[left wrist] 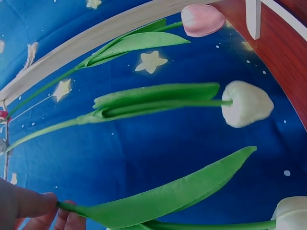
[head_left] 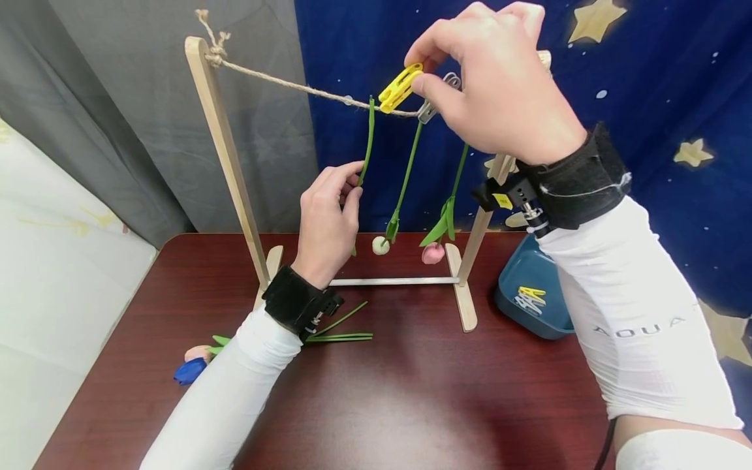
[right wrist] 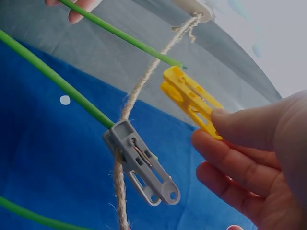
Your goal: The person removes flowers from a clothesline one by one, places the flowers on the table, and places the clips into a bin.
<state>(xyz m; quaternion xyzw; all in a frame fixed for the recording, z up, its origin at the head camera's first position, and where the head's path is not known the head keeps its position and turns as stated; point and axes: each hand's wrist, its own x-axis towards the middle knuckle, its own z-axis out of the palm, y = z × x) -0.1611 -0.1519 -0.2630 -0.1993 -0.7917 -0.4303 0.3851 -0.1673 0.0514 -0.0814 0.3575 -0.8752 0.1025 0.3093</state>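
My left hand (head_left: 328, 219) pinches the green stem of an artificial tulip (head_left: 369, 140), whose tip reaches up to the rope (head_left: 282, 82). In the left wrist view, that tulip hangs head down, a long leaf (left wrist: 172, 191) beside its white bloom (left wrist: 292, 214). My right hand (head_left: 493, 81) pinches a yellow clothespin (right wrist: 189, 100) between thumb and fingers, close to the stem's tip. Beside it, a grey clothespin (right wrist: 144, 160) clips another stem to the rope; a white tulip (left wrist: 247, 104) hangs from it. Farther right hangs a pink tulip (left wrist: 204, 20).
The rope spans a wooden frame with a left post (head_left: 226, 156) and right post (head_left: 478, 232). A blue bin (head_left: 529, 316) with several clothespins stands right on the brown table (head_left: 399, 398). A blue tulip (head_left: 190, 371) and a peach one (head_left: 198, 353) lie at left, partly behind my sleeve.
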